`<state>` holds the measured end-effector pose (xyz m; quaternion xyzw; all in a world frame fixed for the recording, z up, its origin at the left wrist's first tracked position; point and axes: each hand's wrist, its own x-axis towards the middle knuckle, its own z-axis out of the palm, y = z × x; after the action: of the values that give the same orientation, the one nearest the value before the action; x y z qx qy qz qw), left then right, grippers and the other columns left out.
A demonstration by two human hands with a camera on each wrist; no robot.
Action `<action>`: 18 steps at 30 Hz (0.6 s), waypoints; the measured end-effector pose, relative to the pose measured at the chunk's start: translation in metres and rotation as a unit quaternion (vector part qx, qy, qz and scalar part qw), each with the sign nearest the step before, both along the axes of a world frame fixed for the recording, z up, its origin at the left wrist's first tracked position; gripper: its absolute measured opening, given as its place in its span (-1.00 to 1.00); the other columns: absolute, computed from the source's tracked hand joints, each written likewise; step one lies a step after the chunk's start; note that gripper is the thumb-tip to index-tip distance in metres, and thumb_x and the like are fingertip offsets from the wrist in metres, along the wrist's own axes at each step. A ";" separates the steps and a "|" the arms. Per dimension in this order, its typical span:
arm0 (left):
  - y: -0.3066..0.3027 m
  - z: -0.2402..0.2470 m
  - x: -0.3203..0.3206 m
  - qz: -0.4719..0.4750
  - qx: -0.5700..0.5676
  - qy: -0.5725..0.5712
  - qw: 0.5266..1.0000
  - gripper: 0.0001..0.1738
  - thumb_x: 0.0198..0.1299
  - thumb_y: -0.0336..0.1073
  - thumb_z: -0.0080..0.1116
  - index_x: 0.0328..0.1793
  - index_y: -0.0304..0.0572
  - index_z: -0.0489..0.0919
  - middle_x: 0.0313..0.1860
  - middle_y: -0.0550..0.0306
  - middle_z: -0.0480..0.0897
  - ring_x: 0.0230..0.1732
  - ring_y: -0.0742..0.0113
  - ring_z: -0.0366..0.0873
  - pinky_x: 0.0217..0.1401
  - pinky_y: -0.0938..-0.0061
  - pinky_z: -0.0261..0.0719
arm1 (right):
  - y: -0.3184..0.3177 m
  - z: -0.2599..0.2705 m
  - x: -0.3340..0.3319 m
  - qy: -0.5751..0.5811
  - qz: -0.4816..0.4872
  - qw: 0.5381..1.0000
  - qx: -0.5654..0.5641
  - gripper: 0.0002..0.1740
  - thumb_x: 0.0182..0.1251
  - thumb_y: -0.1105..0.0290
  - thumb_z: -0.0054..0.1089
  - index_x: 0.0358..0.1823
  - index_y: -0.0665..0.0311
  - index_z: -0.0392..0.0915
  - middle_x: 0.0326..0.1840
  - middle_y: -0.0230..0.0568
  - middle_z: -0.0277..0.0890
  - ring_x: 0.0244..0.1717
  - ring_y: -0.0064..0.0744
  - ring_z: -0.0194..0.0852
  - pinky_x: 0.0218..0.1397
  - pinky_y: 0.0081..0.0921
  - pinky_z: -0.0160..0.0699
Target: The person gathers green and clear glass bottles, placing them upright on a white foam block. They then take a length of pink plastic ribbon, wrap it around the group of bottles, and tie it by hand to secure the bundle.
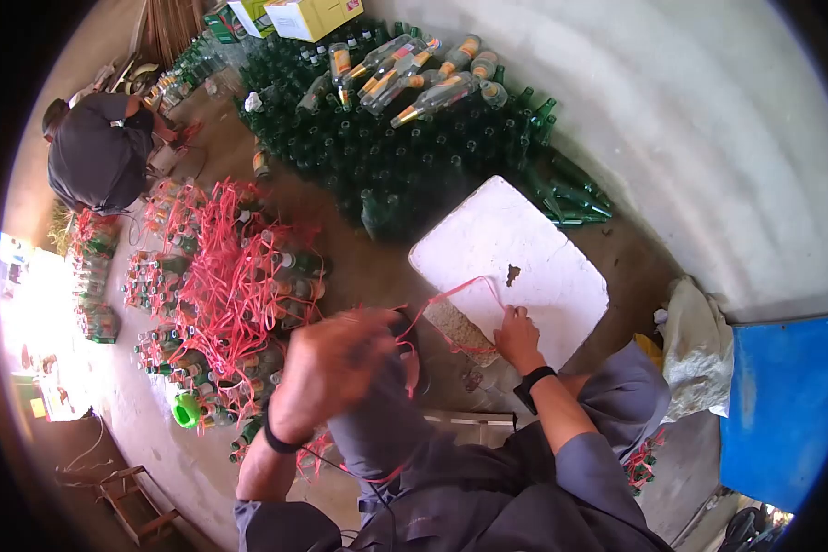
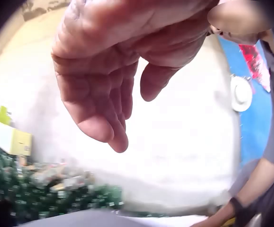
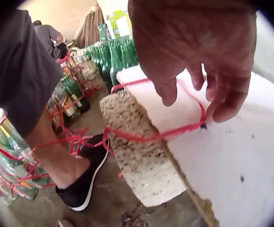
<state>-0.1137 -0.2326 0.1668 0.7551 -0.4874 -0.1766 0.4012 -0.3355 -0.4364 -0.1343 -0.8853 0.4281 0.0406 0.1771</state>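
My left hand (image 1: 336, 373) is raised above my knee, blurred in the head view. The left wrist view shows its fingers (image 2: 96, 120) slightly bent, with the thumb apart and nothing held. Low over a white board (image 1: 534, 244) is my right hand (image 1: 518, 338). In the right wrist view a fingertip (image 3: 224, 112) rests right at a thin red plastic strap (image 3: 175, 131), the thumb standing apart. The strap forms a loop on the board and runs left across a rough speckled block (image 3: 139, 153) toward my shoe (image 3: 87, 172).
Tangled red straps (image 1: 225, 276) lie over bundled bottles to the left. Green bottles (image 1: 377, 147) stand massed behind the board, clear labelled bottles (image 1: 405, 74) lying on them. Another person (image 1: 101, 152) bends over at far left. A pale sack (image 1: 699, 350) and blue panel (image 1: 782, 405) are at right.
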 end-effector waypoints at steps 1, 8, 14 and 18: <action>-0.017 0.005 -0.008 -0.095 0.002 0.012 0.995 -0.73 0.18 -0.45 0.33 0.02 -0.29 0.69 -0.28 -0.06 0.74 -0.30 0.12 0.72 -0.20 0.32 0.68 | 0.002 -0.008 0.001 0.003 -0.003 1.000 -0.002 -0.51 0.19 0.29 0.35 0.10 0.33 0.46 0.07 0.21 0.47 -0.04 0.27 0.63 -0.01 0.08 0.65; -0.113 -0.043 -0.093 -0.384 -0.080 0.017 0.920 -0.72 0.23 -0.30 0.24 0.02 -0.26 0.61 -0.31 -0.04 0.68 -0.33 -0.10 0.68 -0.28 0.13 0.60 | 0.005 -0.026 0.001 0.001 -0.005 0.998 0.058 -0.80 0.24 0.42 0.22 -0.12 0.28 0.52 -0.11 0.08 0.53 -0.16 0.17 0.67 -0.06 0.04 0.65; -0.129 -0.081 -0.122 -0.446 -0.048 -0.083 0.890 -0.76 0.11 -0.33 0.23 -0.11 -0.27 0.60 -0.34 0.00 0.67 -0.31 0.06 0.70 -0.20 0.25 0.62 | 0.042 -0.040 0.006 -0.184 0.192 0.959 0.103 -0.76 0.35 0.29 0.21 -0.01 0.16 0.63 0.04 0.02 0.63 -0.15 0.17 0.67 -0.06 -0.05 0.67; -0.123 -0.108 -0.127 -0.420 -0.039 -0.126 0.898 -0.80 0.09 -0.32 0.18 -0.20 -0.26 0.61 -0.37 0.03 0.70 -0.26 0.14 0.74 -0.19 0.34 0.65 | 0.031 -0.037 0.030 -0.050 0.267 0.929 0.251 -0.76 0.37 0.26 0.20 -0.02 0.17 0.66 0.05 0.01 0.65 -0.13 0.16 0.66 -0.08 -0.08 0.66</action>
<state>-0.2405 -0.3555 0.0589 0.4799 -0.8124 -0.2129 0.2536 -0.3053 -0.4058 -0.1711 -0.8943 0.1423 0.1482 0.3976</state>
